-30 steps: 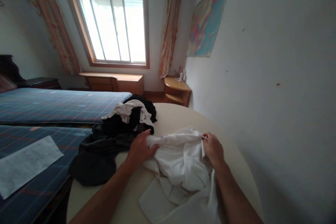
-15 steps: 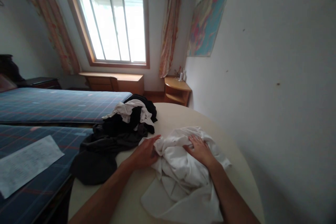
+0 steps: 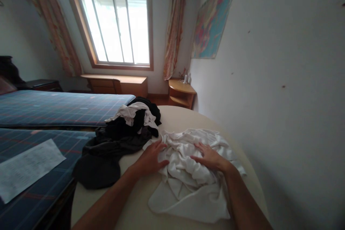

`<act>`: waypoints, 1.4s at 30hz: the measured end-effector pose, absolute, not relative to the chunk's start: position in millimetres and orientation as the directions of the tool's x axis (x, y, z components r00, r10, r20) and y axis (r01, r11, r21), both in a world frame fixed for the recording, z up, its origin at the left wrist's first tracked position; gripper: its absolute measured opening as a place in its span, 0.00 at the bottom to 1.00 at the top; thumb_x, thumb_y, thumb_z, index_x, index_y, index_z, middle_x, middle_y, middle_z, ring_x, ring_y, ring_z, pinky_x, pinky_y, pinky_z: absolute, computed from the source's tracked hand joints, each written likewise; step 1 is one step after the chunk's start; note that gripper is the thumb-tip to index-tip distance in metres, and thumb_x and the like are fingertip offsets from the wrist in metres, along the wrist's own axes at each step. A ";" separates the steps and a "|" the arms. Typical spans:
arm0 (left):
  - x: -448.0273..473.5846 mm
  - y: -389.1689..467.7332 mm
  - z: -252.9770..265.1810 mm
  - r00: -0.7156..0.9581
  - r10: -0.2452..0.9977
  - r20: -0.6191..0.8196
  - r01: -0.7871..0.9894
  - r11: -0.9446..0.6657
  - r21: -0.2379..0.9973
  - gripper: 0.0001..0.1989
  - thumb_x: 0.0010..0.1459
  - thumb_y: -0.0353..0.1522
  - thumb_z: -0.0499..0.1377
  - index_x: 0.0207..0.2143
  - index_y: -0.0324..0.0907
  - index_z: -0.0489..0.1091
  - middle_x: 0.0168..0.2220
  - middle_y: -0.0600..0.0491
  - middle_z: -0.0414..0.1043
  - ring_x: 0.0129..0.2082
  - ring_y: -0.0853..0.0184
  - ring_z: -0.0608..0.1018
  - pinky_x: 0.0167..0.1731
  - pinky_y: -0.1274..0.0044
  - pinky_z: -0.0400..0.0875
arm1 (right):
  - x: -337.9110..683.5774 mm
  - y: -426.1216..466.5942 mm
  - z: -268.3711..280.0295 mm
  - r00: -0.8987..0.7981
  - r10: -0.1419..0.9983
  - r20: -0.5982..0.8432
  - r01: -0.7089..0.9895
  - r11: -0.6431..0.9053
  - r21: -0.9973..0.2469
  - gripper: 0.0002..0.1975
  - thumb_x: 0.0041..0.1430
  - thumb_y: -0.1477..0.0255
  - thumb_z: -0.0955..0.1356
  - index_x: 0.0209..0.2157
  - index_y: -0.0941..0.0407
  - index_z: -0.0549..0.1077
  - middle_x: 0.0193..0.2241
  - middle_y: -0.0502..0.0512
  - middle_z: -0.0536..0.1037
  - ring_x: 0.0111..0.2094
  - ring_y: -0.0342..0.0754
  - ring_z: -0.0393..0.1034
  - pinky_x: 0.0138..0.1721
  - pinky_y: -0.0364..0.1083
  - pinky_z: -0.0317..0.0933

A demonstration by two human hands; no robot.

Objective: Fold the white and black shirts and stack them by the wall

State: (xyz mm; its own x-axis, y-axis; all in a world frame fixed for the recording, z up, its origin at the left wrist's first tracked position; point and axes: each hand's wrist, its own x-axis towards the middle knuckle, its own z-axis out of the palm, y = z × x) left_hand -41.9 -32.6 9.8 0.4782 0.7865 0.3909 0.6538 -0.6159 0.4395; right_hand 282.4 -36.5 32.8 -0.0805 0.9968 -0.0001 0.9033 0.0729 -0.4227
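A crumpled white cloth garment point(image 3: 185, 187) lies spread on the round cream table point(image 3: 180, 116); its exact kind is hidden by the folds. At its left edge is my left hand point(image 3: 152, 158), thumb and fingers apart, touching the fabric. On top of the garment, right of its middle, rests my right hand point(image 3: 208, 156) with the fingers spread. Neither hand grips the cloth. Just left of my left hand sits a heap of dark clothes point(image 3: 115, 145), with a pale pinkish garment point(image 3: 132, 113) lying over its far end.
Two blue plaid mattresses point(image 3: 61, 106) stand left of the table, and a printed paper sheet point(image 3: 29, 170) lies on the nearer one. A white wall point(image 3: 291, 122) runs close along the right. Beyond the table stand a corner shelf point(image 3: 182, 88) and a low desk point(image 3: 132, 82).
The white garment has flattened and spread toward the far side and right. My left hand has loosened its hold on the bunched cloth, and my right hand has shifted slightly right and nearer.
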 end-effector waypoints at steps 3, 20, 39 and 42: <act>-38.1 -34.2 7.3 0.582 0.737 0.344 0.586 -0.673 0.452 0.27 0.53 0.36 0.66 0.57 0.47 0.70 0.63 0.42 0.62 0.61 0.50 0.68 0.59 0.60 0.64 | 272.0 -43.2 36.2 -0.111 0.971 -0.213 0.943 0.035 -0.331 0.48 0.49 0.42 0.69 0.66 0.52 0.61 0.69 0.64 0.52 0.69 0.70 0.41 0.63 0.67 0.45; -38.5 -31.5 39.4 0.403 0.678 0.615 0.686 -0.669 0.288 0.12 0.63 0.29 0.56 0.47 0.47 0.73 0.50 0.49 0.73 0.52 0.58 0.73 0.55 0.65 0.65 | 284.1 -8.5 2.2 -0.050 0.998 0.032 0.948 0.058 -0.313 0.29 0.67 0.58 0.60 0.66 0.55 0.60 0.69 0.59 0.52 0.70 0.60 0.41 0.66 0.65 0.40; -63.3 -4.8 27.4 -0.011 0.801 0.599 0.846 -0.312 0.433 0.10 0.66 0.33 0.52 0.41 0.43 0.73 0.39 0.48 0.75 0.36 0.61 0.78 0.38 0.72 0.70 | 243.6 -43.9 38.4 -0.260 0.965 0.034 0.847 0.245 -0.472 0.37 0.58 0.59 0.69 0.66 0.57 0.59 0.64 0.64 0.63 0.64 0.59 0.56 0.64 0.56 0.51; -64.0 -5.3 25.3 0.003 0.845 0.535 0.827 -0.303 0.473 0.08 0.65 0.33 0.53 0.40 0.42 0.71 0.33 0.51 0.77 0.32 0.62 0.79 0.37 0.72 0.70 | 255.1 -29.8 26.7 -0.193 0.964 0.180 0.882 0.251 -0.399 0.33 0.58 0.67 0.68 0.65 0.57 0.60 0.63 0.64 0.65 0.63 0.58 0.58 0.62 0.57 0.52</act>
State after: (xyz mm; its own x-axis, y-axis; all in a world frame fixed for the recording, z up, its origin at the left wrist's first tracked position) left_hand -64.0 -5.3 25.3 0.0034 0.8451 0.5345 0.8272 -0.3027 0.4733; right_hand 255.1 -29.8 26.7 -0.1929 0.9645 0.1805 0.8821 0.2510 -0.3986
